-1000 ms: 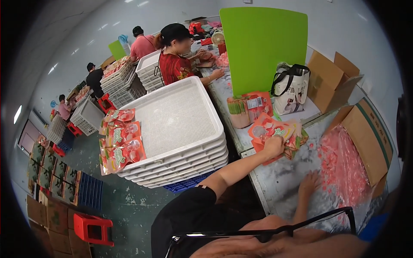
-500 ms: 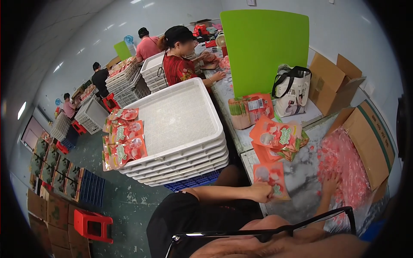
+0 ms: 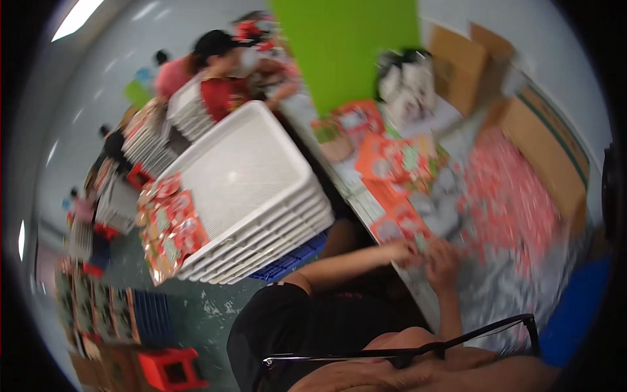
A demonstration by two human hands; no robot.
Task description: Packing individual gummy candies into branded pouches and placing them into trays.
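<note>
My left hand (image 3: 403, 253) is closed on the near edge of an orange-red printed pouch (image 3: 397, 223) lying on the marbled tabletop. Right beside it, at the same end of the pouch, my right hand (image 3: 443, 262) has its fingers drawn together; blur hides what is in them. Further right, small pink wrapped-looking pieces (image 3: 506, 189) spill in a heap from a carton (image 3: 552, 140) on its side, with clear plastic (image 3: 496, 300) around them. Past the pouch lies a pile of similar pouches (image 3: 398, 160), with a bundled stack (image 3: 333, 138) behind.
To my left rises a stack of white mesh trays (image 3: 251, 173), filled pouches (image 3: 173, 228) along the top one's left side. A green panel (image 3: 346, 52), a tote bag (image 3: 408, 88) and an open carton (image 3: 460, 68) stand at the back. A co-worker in red (image 3: 225, 95) sits beyond. A red stool (image 3: 171, 369) is on the floor.
My right hand has come from the pink heap to the pouch beside my left hand. The left hand still grips the pouch. The whole view has tilted and blurred.
</note>
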